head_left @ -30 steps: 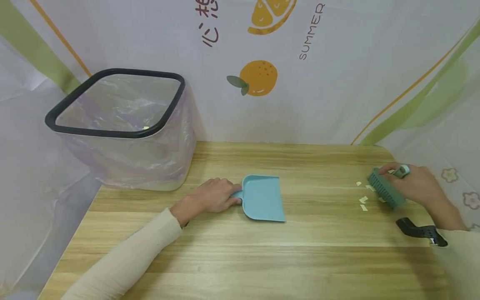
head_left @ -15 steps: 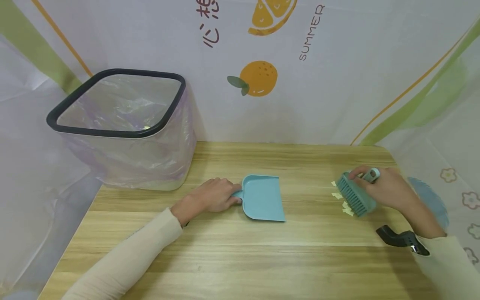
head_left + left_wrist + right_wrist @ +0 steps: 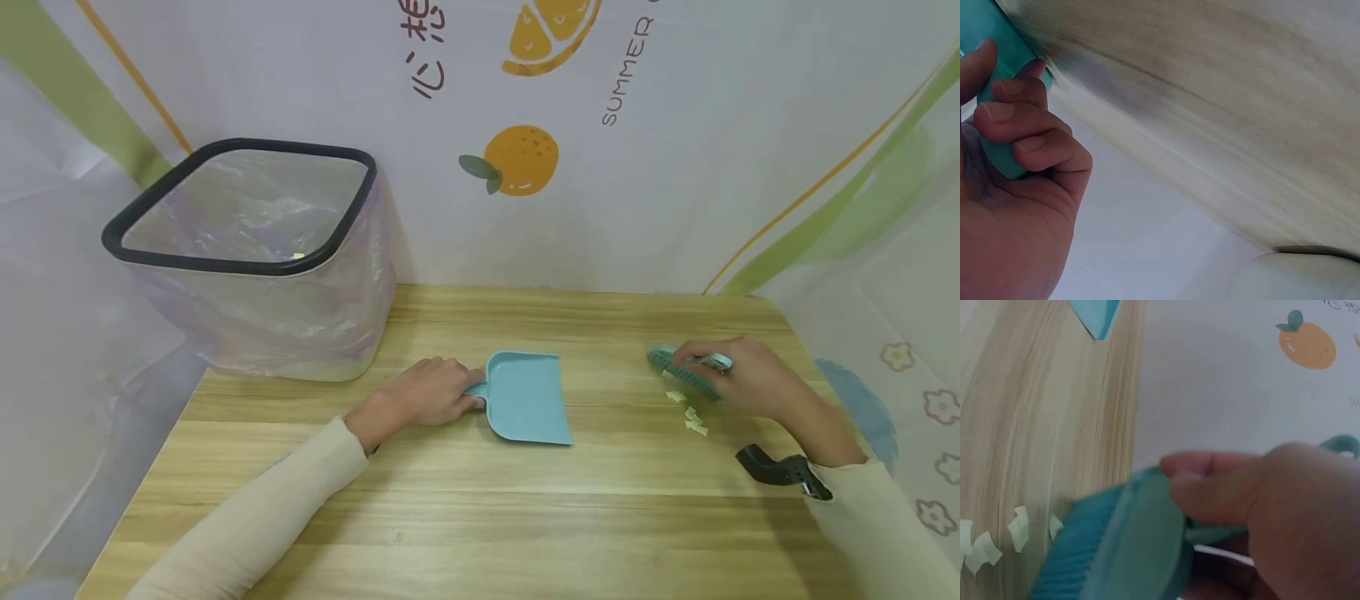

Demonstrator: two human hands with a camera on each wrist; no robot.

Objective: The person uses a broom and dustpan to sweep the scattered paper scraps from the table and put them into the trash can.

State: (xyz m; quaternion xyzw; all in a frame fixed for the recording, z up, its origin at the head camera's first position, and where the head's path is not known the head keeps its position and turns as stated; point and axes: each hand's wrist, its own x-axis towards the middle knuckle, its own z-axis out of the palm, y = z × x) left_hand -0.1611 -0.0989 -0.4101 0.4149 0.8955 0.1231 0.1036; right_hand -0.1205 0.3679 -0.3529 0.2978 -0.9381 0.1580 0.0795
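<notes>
My left hand (image 3: pixel 438 392) grips the handle of a light blue dustpan (image 3: pixel 527 398), which lies flat on the table with its open edge facing right. In the left wrist view, curled fingers (image 3: pixel 1041 125) wrap its teal handle. My right hand (image 3: pixel 738 375) holds a blue-green brush (image 3: pixel 684 372) at the far right of the table, bristles towards the left. Several small pale yellow paper scraps (image 3: pixel 695 419) lie just in front of the brush. The right wrist view shows the brush (image 3: pixel 1141 544) close beside the paper scraps (image 3: pixel 1019 530).
A bin with a black rim (image 3: pixel 240 267) and a clear plastic liner stands at the back left, a yellow scrap inside it. A white printed curtain (image 3: pixel 600 225) hangs behind the wooden table (image 3: pixel 525 525). A round blue object (image 3: pixel 858 408) shows beyond the right edge.
My right hand has swept the brush leftward, and the paper scraps have shifted left with it. In the last half second the brush moved back towards the curtain. The left hand and dustpan stay put.
</notes>
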